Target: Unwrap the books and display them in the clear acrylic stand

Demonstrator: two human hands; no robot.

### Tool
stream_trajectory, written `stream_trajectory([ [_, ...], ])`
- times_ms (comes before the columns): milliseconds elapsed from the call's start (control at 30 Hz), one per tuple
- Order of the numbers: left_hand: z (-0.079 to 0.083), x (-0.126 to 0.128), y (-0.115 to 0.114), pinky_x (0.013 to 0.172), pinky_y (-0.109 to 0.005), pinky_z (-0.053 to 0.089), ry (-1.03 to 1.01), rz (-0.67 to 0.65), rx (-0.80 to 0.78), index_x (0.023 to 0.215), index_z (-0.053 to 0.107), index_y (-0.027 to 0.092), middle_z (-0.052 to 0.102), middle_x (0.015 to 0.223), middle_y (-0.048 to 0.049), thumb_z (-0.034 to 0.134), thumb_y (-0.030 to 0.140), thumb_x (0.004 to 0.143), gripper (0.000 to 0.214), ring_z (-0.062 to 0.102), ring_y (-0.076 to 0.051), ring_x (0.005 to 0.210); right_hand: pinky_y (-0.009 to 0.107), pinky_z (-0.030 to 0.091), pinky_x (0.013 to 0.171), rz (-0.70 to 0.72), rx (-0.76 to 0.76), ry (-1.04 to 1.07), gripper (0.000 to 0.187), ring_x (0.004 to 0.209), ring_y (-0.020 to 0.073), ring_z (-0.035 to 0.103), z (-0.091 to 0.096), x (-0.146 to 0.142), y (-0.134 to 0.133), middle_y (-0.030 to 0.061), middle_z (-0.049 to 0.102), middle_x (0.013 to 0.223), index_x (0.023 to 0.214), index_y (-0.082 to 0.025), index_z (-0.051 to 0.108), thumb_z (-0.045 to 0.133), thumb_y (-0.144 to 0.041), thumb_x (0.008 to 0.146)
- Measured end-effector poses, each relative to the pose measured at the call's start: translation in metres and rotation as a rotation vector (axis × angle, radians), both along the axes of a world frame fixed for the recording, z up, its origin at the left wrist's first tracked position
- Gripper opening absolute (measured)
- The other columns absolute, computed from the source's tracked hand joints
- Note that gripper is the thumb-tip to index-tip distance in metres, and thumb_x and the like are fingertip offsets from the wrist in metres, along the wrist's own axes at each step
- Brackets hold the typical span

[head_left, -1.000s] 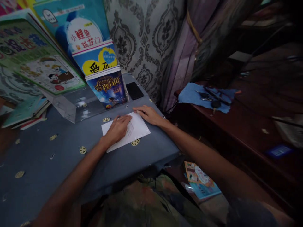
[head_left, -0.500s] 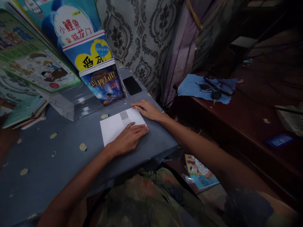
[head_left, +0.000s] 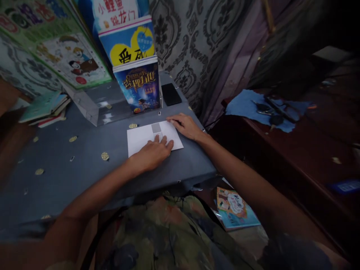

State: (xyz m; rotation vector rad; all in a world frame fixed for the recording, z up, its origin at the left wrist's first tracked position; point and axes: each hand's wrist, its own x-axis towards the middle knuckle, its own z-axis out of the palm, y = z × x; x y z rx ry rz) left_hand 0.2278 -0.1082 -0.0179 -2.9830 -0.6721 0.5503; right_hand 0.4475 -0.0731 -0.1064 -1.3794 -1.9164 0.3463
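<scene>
A white sheet of paper (head_left: pixel 137 140) lies flat on the table, with a grey rectangle and a small printed block near its far edge. My left hand (head_left: pixel 154 153) rests palm down across its near side, fingers spread and touching the surface around the print. At the far right corner, my right hand (head_left: pixel 185 125) lies with its fingers stretched along the edge. Neither hand is closed on anything. Part of the paper's near edge is hidden under my left hand and wrist.
Picture books (head_left: pixel 137 86) stand in a clear display rack behind the paper, with a black phone (head_left: pixel 171 93) beside them. More books (head_left: pixel 46 108) lie at left. On the right, a dark red surface (head_left: pixel 261 142) holds a blue cloth (head_left: pixel 244 105) with keys and glasses.
My left hand has drawn back from the paper's right edge, and its fingers are now spread. The right hand stays by the far right corner. The whole view has shifted.
</scene>
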Motion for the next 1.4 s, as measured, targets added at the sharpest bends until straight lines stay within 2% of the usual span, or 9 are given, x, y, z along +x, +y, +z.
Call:
stream_trajectory([
  [100,-0.006,-0.003,0.001,0.091,-0.043,0.054,-0.071,-0.001,0.022,0.143,0.042,0.011,0.053,0.145,-0.0227,0.04,-0.001,0.091,0.053,0.053,-0.036,0.133,0.043,0.05,0.092,-0.018,-0.011,0.005,0.047,0.101,0.0268,0.065,-0.001,-0.001,-0.001,0.0089,0.076,0.115,0.12,-0.021,0.074,0.041,-0.051,0.103],
  [267,-0.014,-0.026,0.014,0.081,-0.033,0.05,-0.347,0.132,-0.108,0.125,0.057,0.015,0.072,0.105,-0.0115,0.04,0.009,0.097,0.032,0.068,-0.023,0.093,0.044,0.05,0.096,-0.03,-0.049,0.138,0.068,0.102,0.0275,0.069,0.002,-0.001,-0.001,0.0088,0.078,0.104,0.099,-0.021,0.079,0.033,-0.071,0.099],
  [433,-0.012,-0.047,0.028,0.075,-0.029,0.048,-0.897,0.267,-0.424,0.106,0.066,0.016,0.069,0.086,-0.0045,0.042,0.031,0.102,0.028,0.065,-0.019,0.081,0.043,0.054,0.09,-0.031,-0.169,0.391,0.08,0.093,0.0256,0.072,0.005,-0.003,-0.003,0.0084,0.077,0.086,0.087,-0.018,0.078,0.029,-0.08,0.094],
  [633,-0.017,-0.042,0.039,0.082,-0.032,0.054,-1.487,0.446,-0.882,0.104,0.068,0.017,0.074,0.094,-0.0053,0.061,0.044,0.093,0.03,0.069,-0.02,0.092,0.039,0.057,0.077,0.027,-0.346,0.774,0.091,0.086,0.0237,0.072,0.017,-0.013,-0.007,0.0096,0.073,0.078,0.095,-0.018,0.075,0.01,-0.083,0.092],
  [700,-0.019,-0.037,0.042,0.084,-0.034,0.055,-1.605,0.51,-0.988,0.104,0.068,0.018,0.076,0.097,-0.0059,0.065,0.043,0.089,0.03,0.07,-0.021,0.096,0.038,0.058,0.071,0.101,-0.385,0.861,0.082,0.08,0.0221,0.07,0.022,-0.02,-0.011,0.0075,0.07,0.073,0.094,-0.02,0.074,0.023,-0.085,0.09],
  [767,-0.02,-0.033,0.044,0.087,-0.035,0.056,-1.702,0.565,-1.046,0.102,0.067,0.018,0.076,0.1,-0.0062,0.068,0.04,0.086,0.026,0.071,-0.022,0.1,0.035,0.057,0.066,0.164,-0.38,0.908,0.063,0.074,0.0198,0.067,0.026,-0.027,-0.015,0.0052,0.068,0.072,0.093,-0.021,0.074,0.052,-0.079,0.086],
  [867,-0.022,-0.031,0.049,0.086,-0.036,0.058,-1.799,0.664,-1.116,0.101,0.065,0.019,0.077,0.1,-0.0059,0.067,0.03,0.086,0.019,0.072,-0.023,0.101,0.029,0.051,0.058,0.192,-0.351,0.912,0.042,0.065,0.0141,0.059,0.029,-0.031,-0.018,0.0027,0.068,0.076,0.095,-0.021,0.075,0.078,-0.058,0.076],
  [1167,-0.034,-0.026,0.064,0.076,-0.032,0.062,-1.839,0.994,-1.316,0.099,0.06,0.017,0.074,0.083,-0.0042,0.059,0.005,0.082,0.02,0.073,-0.019,0.082,0.024,0.035,0.044,0.047,-0.313,0.914,0.034,0.047,0.0073,0.041,0.031,-0.024,-0.01,-0.0045,0.057,0.06,0.098,-0.023,0.074,0.076,-0.05,0.077],
  [1400,-0.05,-0.03,0.08,0.068,-0.027,0.058,-1.652,1.014,-1.197,0.109,0.05,0.02,0.068,0.082,-0.0002,0.06,0.006,0.078,0.035,0.068,-0.014,0.075,0.026,0.043,0.05,-0.101,-0.347,0.881,0.043,0.054,0.0152,0.058,0.028,-0.024,-0.006,0.0,0.07,0.069,0.097,-0.021,0.07,0.074,-0.054,0.071],
])
